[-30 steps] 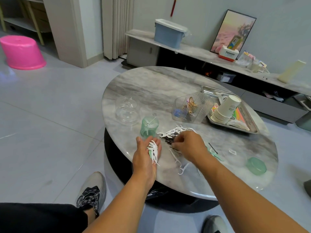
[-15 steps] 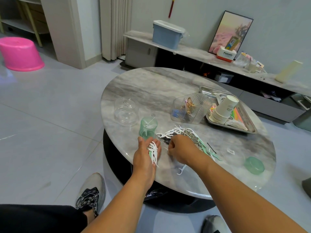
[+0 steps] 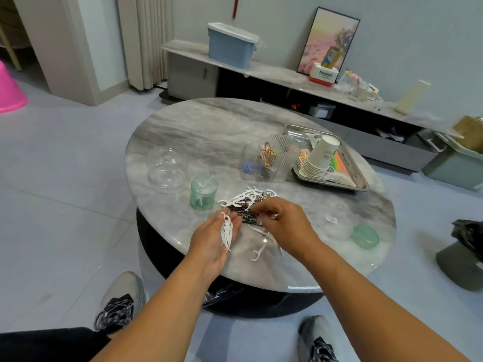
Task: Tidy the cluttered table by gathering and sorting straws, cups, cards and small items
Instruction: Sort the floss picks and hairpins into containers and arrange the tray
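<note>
From the head camera we see our left hand (image 3: 214,240) at the near edge of the round marble surface (image 3: 203,131), gripping a bundle of white floss picks (image 3: 226,231) in its palm. Our right hand (image 3: 285,226) reaches into the mixed pile of floss picks and dark clips (image 3: 248,205), fingers curled, pinching something we cannot make out. A green cup (image 3: 203,191) stands just beyond the left hand, beside a clear dome lid (image 3: 167,168). A clear organizer (image 3: 270,162) touches the metal tray (image 3: 362,182) holding stacked paper cups (image 3: 320,159). A green lid (image 3: 364,235) lies right.
</note>
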`<state>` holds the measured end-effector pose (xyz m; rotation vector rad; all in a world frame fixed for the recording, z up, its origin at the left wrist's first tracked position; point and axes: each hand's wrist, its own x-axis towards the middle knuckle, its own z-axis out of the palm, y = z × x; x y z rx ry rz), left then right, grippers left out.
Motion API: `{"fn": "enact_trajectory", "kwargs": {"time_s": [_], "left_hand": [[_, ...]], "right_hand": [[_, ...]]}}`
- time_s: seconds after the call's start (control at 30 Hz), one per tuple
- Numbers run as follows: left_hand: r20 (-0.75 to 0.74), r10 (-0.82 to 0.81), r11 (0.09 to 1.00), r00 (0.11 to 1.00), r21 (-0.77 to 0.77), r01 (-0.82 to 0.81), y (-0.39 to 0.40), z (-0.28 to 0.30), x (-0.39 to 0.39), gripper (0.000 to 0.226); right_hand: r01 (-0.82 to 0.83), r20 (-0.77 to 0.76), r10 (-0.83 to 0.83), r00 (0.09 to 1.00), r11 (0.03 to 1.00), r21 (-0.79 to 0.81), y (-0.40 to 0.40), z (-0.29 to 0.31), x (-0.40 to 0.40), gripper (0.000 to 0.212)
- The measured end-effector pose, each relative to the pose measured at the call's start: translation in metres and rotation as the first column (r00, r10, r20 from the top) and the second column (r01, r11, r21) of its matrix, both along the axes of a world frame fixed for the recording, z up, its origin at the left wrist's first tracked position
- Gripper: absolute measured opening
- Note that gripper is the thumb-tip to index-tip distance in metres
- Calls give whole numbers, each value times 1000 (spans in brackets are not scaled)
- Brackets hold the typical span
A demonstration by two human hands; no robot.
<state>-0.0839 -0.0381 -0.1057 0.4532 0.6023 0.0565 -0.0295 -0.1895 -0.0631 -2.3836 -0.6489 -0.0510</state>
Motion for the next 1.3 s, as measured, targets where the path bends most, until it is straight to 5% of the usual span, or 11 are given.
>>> {"fn": "enact_trajectory", "kwargs": {"time_s": [0.13, 0.33, 0.53, 0.63, 0.73, 0.9, 1.0, 1.07, 1.13, 1.3], "left_hand": [[31, 14, 1000, 999, 14, -15, -5, -6, -2, 28], [42, 79, 997, 996, 1, -79, -10, -12, -1, 27], [59, 99, 995, 993, 8, -100, -10, -13, 0, 57], [43, 105, 994, 994, 33, -106, -12, -14, 2, 61], [25, 124, 990, 992, 58, -126, -20, -13, 5, 58], [-5, 74, 995, 997, 67, -73, -33, -6, 10, 35], [18, 77, 996, 997, 44, -77, -33, -5, 12, 20], [20, 107, 993, 994, 39, -108, -32, -3, 16, 21], [36, 131, 991, 991, 14, -132, -33, -2, 18, 24], [31, 167, 980, 986, 108, -169, -45, 4, 26, 27]], "right_hand": [[-227, -252, 136, 958, 898, -376, -33, 4, 10, 28], [-287, -283, 180, 942, 869, -403, -22, -1, 13, 13], [-279, -145, 238, 960, 820, -499, -18, -10, 15, 6], [-33, -117, 0, 993, 958, -286, -12, -14, 7, 2], [195, 5, -195, 981, 976, -95, 12, -15, -6, 4], [194, 302, -82, 950, 913, -360, 50, -20, -29, 23], [146, 223, -81, 971, 946, -290, 46, -21, -32, 26], [222, 52, -222, 974, 975, 14, 37, -19, -35, 22], [395, -152, -371, 916, 900, 185, 30, -17, -34, 21], [418, -432, -375, 820, 908, 4, 34, -20, -31, 48]]}}
